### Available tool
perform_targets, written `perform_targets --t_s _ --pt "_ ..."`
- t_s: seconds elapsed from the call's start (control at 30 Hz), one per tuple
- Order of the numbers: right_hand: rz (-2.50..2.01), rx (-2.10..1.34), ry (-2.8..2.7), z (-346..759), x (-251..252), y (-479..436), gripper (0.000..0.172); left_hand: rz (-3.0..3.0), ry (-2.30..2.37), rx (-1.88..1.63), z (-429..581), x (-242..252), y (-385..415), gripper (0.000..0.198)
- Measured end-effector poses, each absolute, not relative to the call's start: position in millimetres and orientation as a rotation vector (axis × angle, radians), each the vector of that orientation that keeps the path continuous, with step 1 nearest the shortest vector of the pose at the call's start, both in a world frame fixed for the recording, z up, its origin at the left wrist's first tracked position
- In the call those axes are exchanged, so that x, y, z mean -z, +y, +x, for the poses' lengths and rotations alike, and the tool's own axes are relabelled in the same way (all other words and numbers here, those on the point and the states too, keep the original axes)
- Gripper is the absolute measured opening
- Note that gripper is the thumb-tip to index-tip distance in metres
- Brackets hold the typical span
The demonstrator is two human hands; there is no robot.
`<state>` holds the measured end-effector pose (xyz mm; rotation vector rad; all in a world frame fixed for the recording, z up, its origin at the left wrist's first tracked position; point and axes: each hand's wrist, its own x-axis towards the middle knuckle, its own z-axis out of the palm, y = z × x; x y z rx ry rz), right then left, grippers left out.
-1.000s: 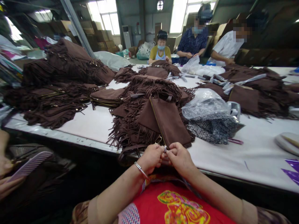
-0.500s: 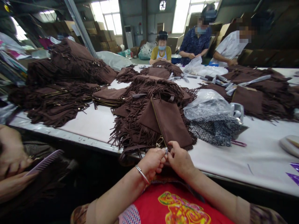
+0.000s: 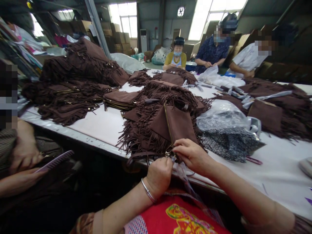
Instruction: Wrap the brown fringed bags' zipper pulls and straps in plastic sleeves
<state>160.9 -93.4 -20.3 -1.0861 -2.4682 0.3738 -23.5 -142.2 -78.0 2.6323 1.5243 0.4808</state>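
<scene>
A dark brown pouch [image 3: 181,125] with a brass zip lies on top of a heap of fringed brown bags [image 3: 138,139] at the table's front edge. At its near corner is a gold-coloured clasp [image 3: 168,152]. My left hand [image 3: 159,175], with a bangle on the wrist, is closed just below the clasp and pinches the top of a crumpled clear plastic strip [image 3: 186,178], which hangs towards my lap. Just right of the clasp, my right hand [image 3: 191,152] has thumb and forefinger together at the pouch's corner; what they pinch is hidden.
Right of the heap lies a clear plastic bag [image 3: 224,113] over a speckled black-and-white cloth [image 3: 224,143]. More brown bags [image 3: 83,71] are piled at the left. A person's hand at my left holds a purple comb [image 3: 56,161]. Several people work across the table [image 3: 97,126].
My right hand has risen from beside my left hand to the clasp. The clear plastic strip now hangs in view below my hands. The whole view has shifted slightly.
</scene>
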Motion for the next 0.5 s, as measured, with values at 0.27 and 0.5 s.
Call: perform_targets --t_s 0.27,0.5 --pt "-0.976 -0.066 -2.869 130.9 10.4 -78.3 0.008 2.648 1.534 -0.485 -26.4 78.9 -141.1 0.016" --pt "-1.104 -0.194 -2.699 127.3 21.0 -82.4 0.018 2.613 1.513 -0.517 -27.0 82.3 -140.0 0.019"
